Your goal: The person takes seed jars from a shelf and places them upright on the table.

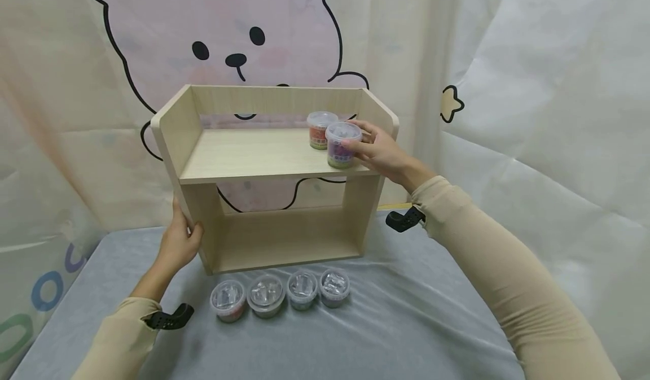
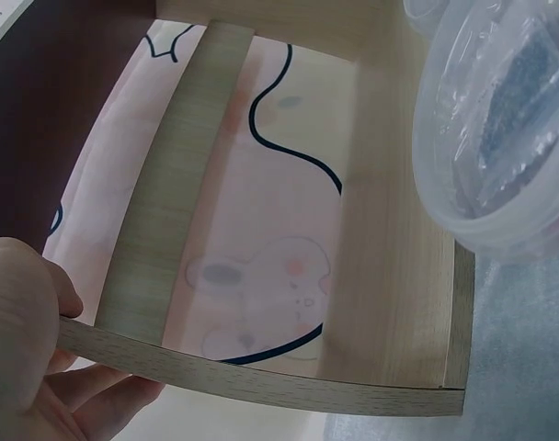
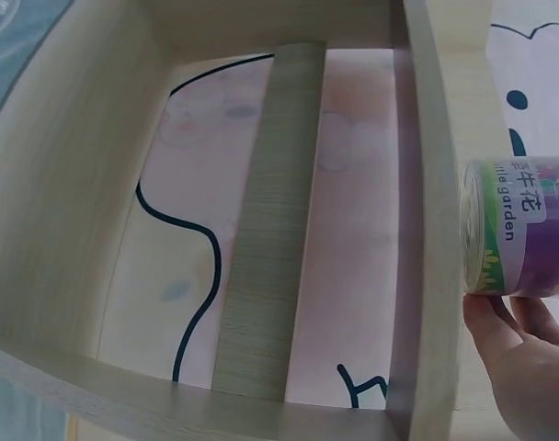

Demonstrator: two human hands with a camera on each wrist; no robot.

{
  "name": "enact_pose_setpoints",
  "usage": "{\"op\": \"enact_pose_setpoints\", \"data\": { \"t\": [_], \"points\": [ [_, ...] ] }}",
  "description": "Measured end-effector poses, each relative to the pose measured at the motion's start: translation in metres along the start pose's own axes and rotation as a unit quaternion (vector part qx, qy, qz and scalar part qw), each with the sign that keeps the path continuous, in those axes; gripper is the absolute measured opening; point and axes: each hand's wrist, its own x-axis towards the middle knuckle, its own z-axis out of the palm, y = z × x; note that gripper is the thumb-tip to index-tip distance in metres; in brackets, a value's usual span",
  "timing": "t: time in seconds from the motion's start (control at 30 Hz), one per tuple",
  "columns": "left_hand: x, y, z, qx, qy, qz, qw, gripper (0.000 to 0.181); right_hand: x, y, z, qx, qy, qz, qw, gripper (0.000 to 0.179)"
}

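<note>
- The right hand pinches the purple tub, thumb in front. Some of its fingers are hidden behind the tub.
- The purple tub is at the front right of the wooden shelf's upper board. I can't tell if its bottom touches the wood.
- In the right wrist view, "little garden" shows on its label, but the lid end is cut off.
- The orange tub stands just behind it, on the same board. The purple tub hides a bit of its side.
- The left hand grips the shelf's left side. In the left wrist view, its thumb and fingers are on different sides of the wood, and part of the hand is cut off.
- Four more tubs sit in a row on the gray cloth, in front of the shelf. Shiny lids make their insides hard to see.
- One big tub lid is cut off by the left wrist view's edge.
- The shelf covers the lower part of the bear picture.
- Both tan sleeves run out of the head view.
</note>
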Motion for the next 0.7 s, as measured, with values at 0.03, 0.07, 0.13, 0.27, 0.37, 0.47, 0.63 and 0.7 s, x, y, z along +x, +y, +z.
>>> {"op": "enact_pose_setpoints", "data": {
  "t": [0.03,0.07,0.13,0.27,0.37,0.47,0.63,0.7],
  "points": [
    [0.001,0.0,0.0,-0.001,0.0,0.0,1.0,0.082,-0.002,-0.001,-0.001,0.001,0.0,-0.004,1.0,0.06],
    [0.001,0.001,0.0,-0.002,0.0,0.001,1.0,0.082,-0.003,-0.002,-0.001,0.0,-0.002,-0.01,1.0,0.06],
    [0.001,0.001,0.0,-0.002,0.001,0.0,1.0,0.082,-0.006,-0.003,-0.001,-0.002,-0.007,-0.017,0.9998,0.058],
    [-0.001,0.001,-0.001,-0.002,0.002,-0.005,1.0,0.082,-0.011,-0.003,0.001,-0.002,-0.022,-0.024,0.9995,0.057],
    [-0.002,-0.001,-0.001,-0.004,0.001,-0.007,1.0,0.082,-0.015,-0.003,0.004,-0.002,-0.032,-0.024,0.9992,0.058],
    [-0.002,-0.002,-0.001,-0.006,0.0,-0.007,1.0,0.082,-0.018,-0.003,0.006,-0.008,-0.036,-0.025,0.999,0.059],
    [0.001,-0.001,0.0,0.0,0.006,-0.002,1.0,0.081,-0.021,-0.002,0.006,-0.033,-0.033,-0.033,0.9984,0.059],
    [0.001,-0.001,0.001,-0.001,0.01,0.002,0.9999,0.081,-0.022,-0.002,0.005,-0.039,-0.036,-0.038,0.9979,0.059]
  ]
}}
